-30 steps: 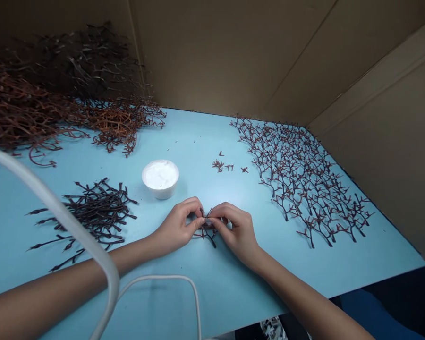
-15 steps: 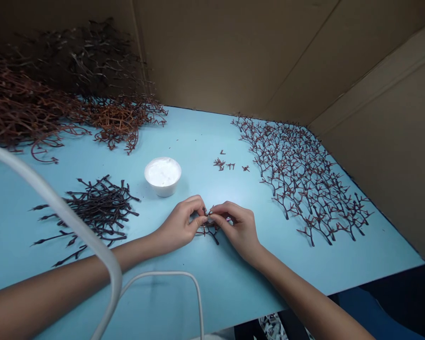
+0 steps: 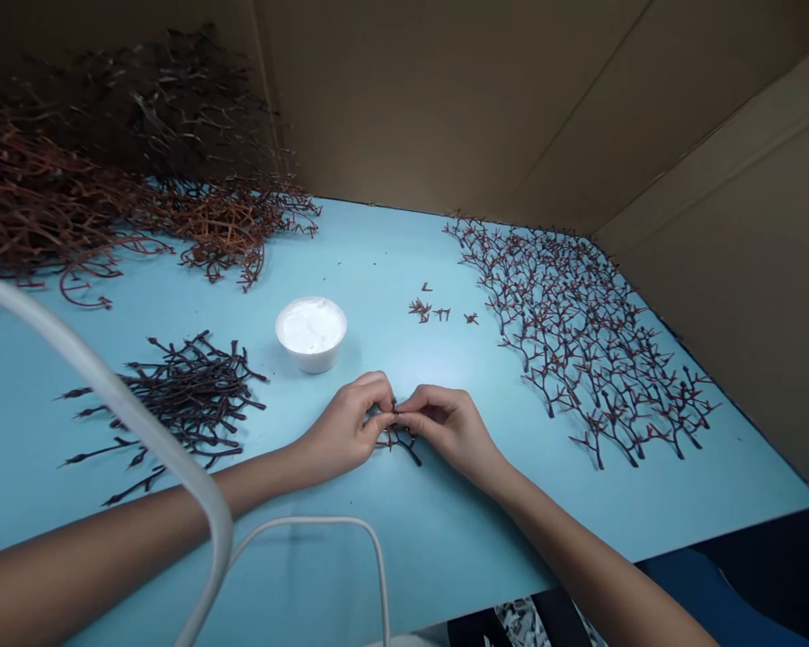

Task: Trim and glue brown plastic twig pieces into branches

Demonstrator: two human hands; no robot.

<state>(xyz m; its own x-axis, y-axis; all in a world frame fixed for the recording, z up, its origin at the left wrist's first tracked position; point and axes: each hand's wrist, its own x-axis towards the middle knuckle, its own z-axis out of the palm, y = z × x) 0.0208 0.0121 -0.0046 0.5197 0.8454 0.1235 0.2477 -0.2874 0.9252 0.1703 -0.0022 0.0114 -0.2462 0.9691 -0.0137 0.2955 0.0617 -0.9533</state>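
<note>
My left hand [image 3: 351, 420] and my right hand [image 3: 448, 429] meet fingertip to fingertip over the table, each closed in a pinch. Between them is a small dark brown artificial twig [image 3: 410, 449], its forked stem showing below the fingers. The pinched part is mostly hidden by my thumbs and forefingers. A white cup of white paste [image 3: 311, 334] stands just beyond my left hand. Several tiny reddish-brown twig pieces [image 3: 421, 309] lie farther back. Left of my left forearm is a heap of dark twigs [image 3: 189, 391].
Branched twigs [image 3: 573, 332] lie in rows across the right of the light blue table [image 3: 377, 247]. Tangled red-brown stems [image 3: 40, 198] fill the back left. Cardboard walls [image 3: 445, 99] stand behind and right. A white curved tube [image 3: 141, 418] crosses the near left.
My right fingers have shifted slightly at the twig, with the thumb and forefinger closer together. Both hands stay at the same spot, and the view has moved a little.
</note>
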